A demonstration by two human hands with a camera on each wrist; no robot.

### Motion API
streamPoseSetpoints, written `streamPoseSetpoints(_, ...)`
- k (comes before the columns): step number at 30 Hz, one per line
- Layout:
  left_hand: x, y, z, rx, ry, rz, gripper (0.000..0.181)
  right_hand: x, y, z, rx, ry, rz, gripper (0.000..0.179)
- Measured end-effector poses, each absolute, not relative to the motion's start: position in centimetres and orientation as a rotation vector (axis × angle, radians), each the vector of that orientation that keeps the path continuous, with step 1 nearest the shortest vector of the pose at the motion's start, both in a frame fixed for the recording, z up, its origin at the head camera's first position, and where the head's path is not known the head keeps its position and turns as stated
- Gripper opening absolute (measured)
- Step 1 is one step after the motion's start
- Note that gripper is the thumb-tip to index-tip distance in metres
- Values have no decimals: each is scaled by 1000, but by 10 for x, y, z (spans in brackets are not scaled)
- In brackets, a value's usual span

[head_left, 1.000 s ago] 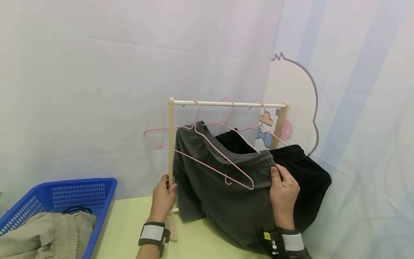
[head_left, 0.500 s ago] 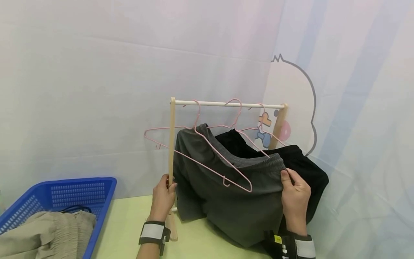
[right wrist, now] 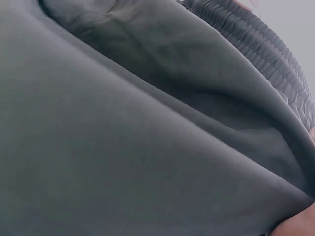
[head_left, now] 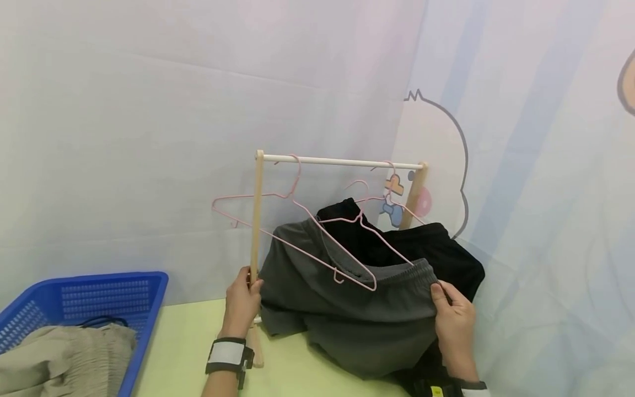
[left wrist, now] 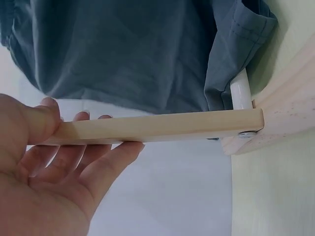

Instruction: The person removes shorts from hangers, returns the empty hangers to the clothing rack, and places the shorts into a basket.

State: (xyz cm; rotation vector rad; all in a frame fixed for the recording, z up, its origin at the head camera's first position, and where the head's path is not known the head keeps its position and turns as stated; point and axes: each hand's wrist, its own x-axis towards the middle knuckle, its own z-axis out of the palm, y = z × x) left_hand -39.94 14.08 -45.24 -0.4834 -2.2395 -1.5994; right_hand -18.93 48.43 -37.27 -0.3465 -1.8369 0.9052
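Note:
My right hand (head_left: 455,325) pinches the waistband corner of dark grey shorts (head_left: 367,336), the thumb in front. A pink wire hanger (head_left: 360,216) sits inside that waistband, its hook below the rack's rail and apart from it. With thumb and fingers on opposite sides, my left hand (head_left: 241,306) holds the near wooden post (head_left: 256,220) of a small clothes rack. In the left wrist view the post (left wrist: 162,127) crosses in front of the grey shorts (left wrist: 128,54). In the right wrist view the grey cloth (right wrist: 123,162) covers nearly everything, and most of the hand is hidden.
A bare pink hanger (head_left: 295,187) hangs from the rail (head_left: 337,161) in front of the grey shorts. Behind them, black shorts (head_left: 439,248) hang on another pink hanger (head_left: 392,190). A blue basket (head_left: 161,292) with a beige garment (head_left: 74,353) stands at left.
The hook of the grey shorts' hanger has come away from the rail and dropped below it. My right hand has moved right, then down, with the waistband. The left hand keeps its hold.

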Motion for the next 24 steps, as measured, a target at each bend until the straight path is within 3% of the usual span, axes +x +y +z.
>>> streamPoseSetpoints(24, -396, 139, -452, -506, -2222, -1620, 29, -115, 515, -416, -636, -1940, 929, 35)
